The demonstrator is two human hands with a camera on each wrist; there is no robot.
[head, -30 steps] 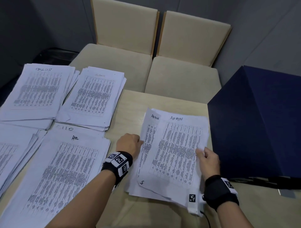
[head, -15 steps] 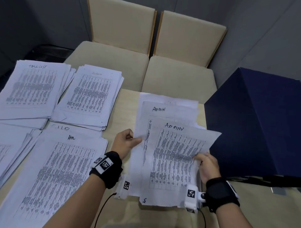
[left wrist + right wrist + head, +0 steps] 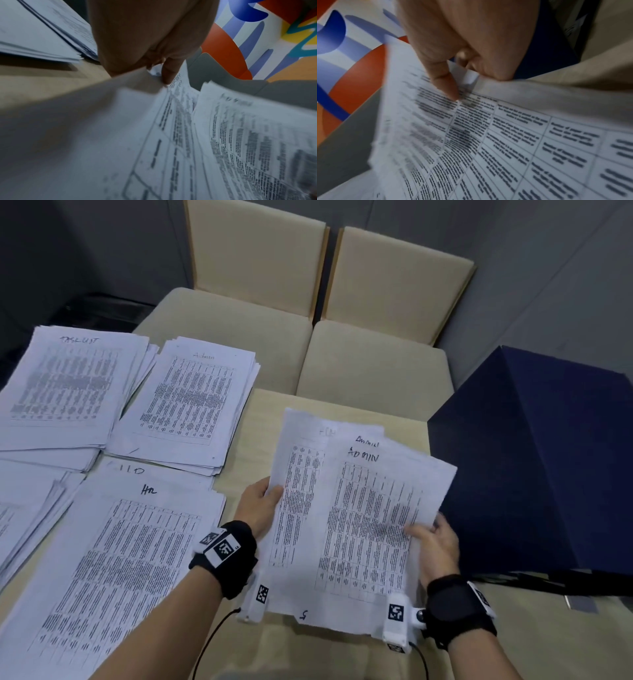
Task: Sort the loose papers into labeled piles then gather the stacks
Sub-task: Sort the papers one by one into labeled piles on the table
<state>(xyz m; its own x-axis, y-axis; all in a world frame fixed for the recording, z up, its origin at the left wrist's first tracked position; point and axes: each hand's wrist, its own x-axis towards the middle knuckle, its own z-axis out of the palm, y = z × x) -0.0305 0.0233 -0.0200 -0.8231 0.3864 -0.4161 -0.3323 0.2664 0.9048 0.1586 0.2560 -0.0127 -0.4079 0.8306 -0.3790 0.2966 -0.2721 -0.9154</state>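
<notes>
A: Where are the loose sheets?
B: Lower centre of the head view. The left hand [image 3: 257, 506] pinches the under sheets [image 3: 295, 508]; the right hand [image 3: 435, 546] pinches the top "ADMIN" sheet [image 3: 373, 518].
A: And the "Admin" pile [image 3: 191, 402]?
B: Upper left.

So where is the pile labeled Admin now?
In the head view, the Admin pile lies on the table's far left, between the TASK LIST pile and the chairs.

Five paper piles [image 3: 191, 395] on the table, two chairs [image 3: 253, 258], two hands [image 3: 260, 505], one dark box [image 3: 548, 460].
</notes>
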